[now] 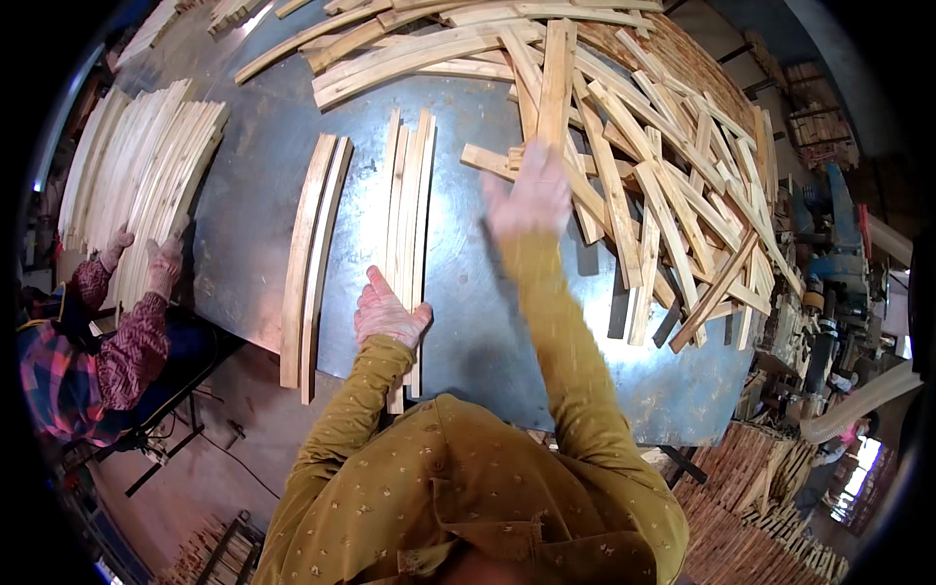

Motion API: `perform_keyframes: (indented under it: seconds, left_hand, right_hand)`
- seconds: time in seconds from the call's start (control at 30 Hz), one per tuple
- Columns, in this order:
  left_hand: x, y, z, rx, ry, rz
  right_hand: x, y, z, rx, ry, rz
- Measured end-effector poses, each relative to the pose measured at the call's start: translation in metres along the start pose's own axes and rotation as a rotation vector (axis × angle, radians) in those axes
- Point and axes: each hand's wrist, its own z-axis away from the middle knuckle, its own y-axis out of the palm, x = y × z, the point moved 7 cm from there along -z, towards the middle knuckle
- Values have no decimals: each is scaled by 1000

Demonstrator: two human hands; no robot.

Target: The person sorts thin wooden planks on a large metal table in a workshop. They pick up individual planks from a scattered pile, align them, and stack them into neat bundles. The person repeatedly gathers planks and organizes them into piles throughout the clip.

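My left hand (390, 310) lies over a narrow row of pale wooden strips (406, 210), its fingers stretched and its thumb out at the right side. To the left of that row, two slightly curved strips (314, 258) lie side by side. My right hand (532, 191), smeared by motion, reaches out with its thumb apart from the fingers. Its fingertips are at the near end of a wide wooden slat (557, 83) on top of the pile; whether they touch it I cannot tell.
A loose pile of curved slats (682, 195) covers the right and far parts of the metal table (458, 331). At the left, a co-worker's gloved hands (146, 255) rest at a neat row of strips (141, 166). Stacked wood (741, 507) and blue machinery (837, 229) stand to the right.
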Motion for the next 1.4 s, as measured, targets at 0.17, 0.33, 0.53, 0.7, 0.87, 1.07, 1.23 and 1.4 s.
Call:
perform_keyframes:
  seconds: [0.17, 0.33, 0.53, 0.7, 0.87, 1.07, 1.23, 1.4]
  left_hand:
    - [-20, -4, 0, 85, -88, 48]
    - [13, -21, -11, -60, -56, 90]
    - [2, -26, -8, -53, 16, 145]
    - [-8, -30, 4, 36, -112, -74]
    - [-10, -25, -8, -17, -51, -20]
    - [10, -23, -9, -139, -38, 80]
    - [18, -41, -26, -167, -40, -17]
    - [52, -34, -29, -117, -32, 186]
  right_hand:
    - [-103, 60, -61, 604, 542, 14]
    - [-53, -14, 43, 643, 586, -714]
    - [57, -28, 163, 1324, -75, -393]
    - [-32, 3, -20, 186, 171, -20]
    - [-123, 52, -67, 656, 548, -232]
    - [-41, 22, 139, 580, 664, -1100]
    - [30, 46, 272, 685, 714, -1422]
    - [91, 16, 242, 1021, 464, -842]
